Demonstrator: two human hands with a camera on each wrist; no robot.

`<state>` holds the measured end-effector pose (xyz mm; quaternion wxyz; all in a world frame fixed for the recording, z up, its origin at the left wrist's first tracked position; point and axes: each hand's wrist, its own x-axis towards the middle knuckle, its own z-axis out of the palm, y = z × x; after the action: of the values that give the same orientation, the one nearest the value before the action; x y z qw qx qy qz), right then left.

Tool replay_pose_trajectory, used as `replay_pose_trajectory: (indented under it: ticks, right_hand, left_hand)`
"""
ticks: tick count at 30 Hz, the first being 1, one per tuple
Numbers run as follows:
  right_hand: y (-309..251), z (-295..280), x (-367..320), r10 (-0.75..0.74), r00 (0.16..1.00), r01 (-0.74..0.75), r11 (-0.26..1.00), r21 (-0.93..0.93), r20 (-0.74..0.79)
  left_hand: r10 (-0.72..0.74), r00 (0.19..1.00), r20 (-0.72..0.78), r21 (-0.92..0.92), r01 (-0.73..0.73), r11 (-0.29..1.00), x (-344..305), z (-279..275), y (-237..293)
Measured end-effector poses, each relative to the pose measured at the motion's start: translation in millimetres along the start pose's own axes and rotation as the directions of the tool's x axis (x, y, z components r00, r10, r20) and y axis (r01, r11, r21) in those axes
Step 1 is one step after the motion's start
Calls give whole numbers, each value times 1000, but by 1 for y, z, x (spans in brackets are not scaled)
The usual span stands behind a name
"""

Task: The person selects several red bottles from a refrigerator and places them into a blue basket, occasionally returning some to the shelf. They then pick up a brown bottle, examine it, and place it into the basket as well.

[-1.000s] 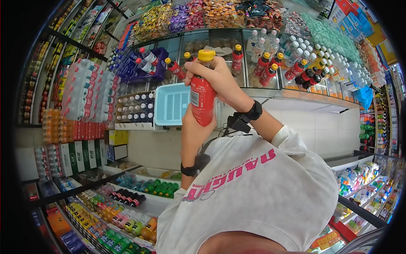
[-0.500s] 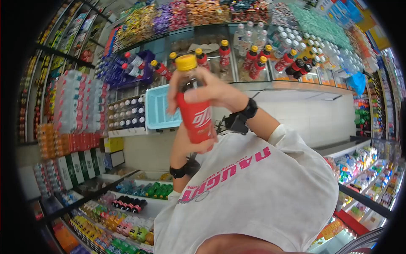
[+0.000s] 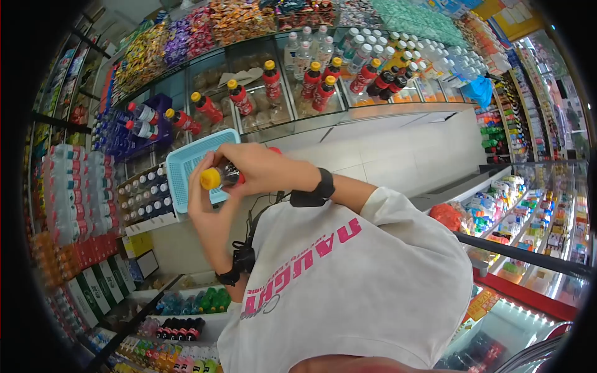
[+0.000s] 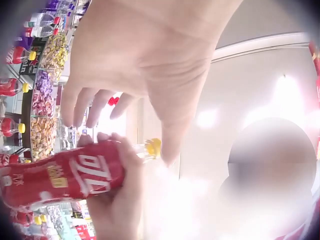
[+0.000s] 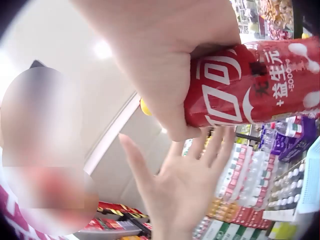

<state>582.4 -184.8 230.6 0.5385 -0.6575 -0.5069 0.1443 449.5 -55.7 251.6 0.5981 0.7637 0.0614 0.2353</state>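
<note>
My right hand (image 3: 264,169) grips a red-labelled cola bottle (image 5: 240,85) with a yellow cap (image 3: 210,179). The bottle lies tipped on its side in the air, cap toward the left hand, and fingers hide much of its label in the head view. My left hand (image 3: 210,214) is beside the cap, its fingers spread and holding nothing. In the left wrist view, the left palm (image 4: 135,55) faces the cap end, thumb extended near it. A light-blue basket (image 3: 177,180) stands beyond the hands.
Several similar red bottles (image 3: 241,98) with yellow caps stand on the glass counter (image 3: 298,126). A purple crate (image 3: 163,118) with bottles sits at its left end. Boxed white-capped bottles (image 3: 146,198) adjoin the basket. Shelves of drinks (image 3: 180,357) line the lower left.
Earlier both hands held the bottle with its cap up, left hand near the base. Now the bottle is tipped sideways in the right hand, and the left has let go and moved beside the cap.
</note>
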Motion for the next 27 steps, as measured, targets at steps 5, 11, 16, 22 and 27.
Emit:
replay_pose_trajectory:
  ticks: [5, 11, 16, 22, 27]
  right_hand:
    - [-7, 8, -15, 96, 994, -104, 969, 223, 48]
    - [17, -5, -29, -48, 993, 41, 997, 66, 107]
    - [28, -15, -37, 174, 930, -216, 972, 98, 323]
    - [38, -43, -55, 91, 987, -84, 995, -59, 129]
    - [27, -50, -63, 118, 990, -115, 992, -43, 81]
  left_hand:
    - [57, 992, -109, 71, -49, 996, 0, 18, -3]
    - [66, 974, -217, -83, -85, 993, -2, 12, 20]
    - [93, 956, -278, -335, -187, 924, 3, 5, 8]
    - [73, 997, -2, 197, -71, 978, 4, 35, 16]
    - [138, 990, 30, 328, -140, 934, 7, 54, -1]
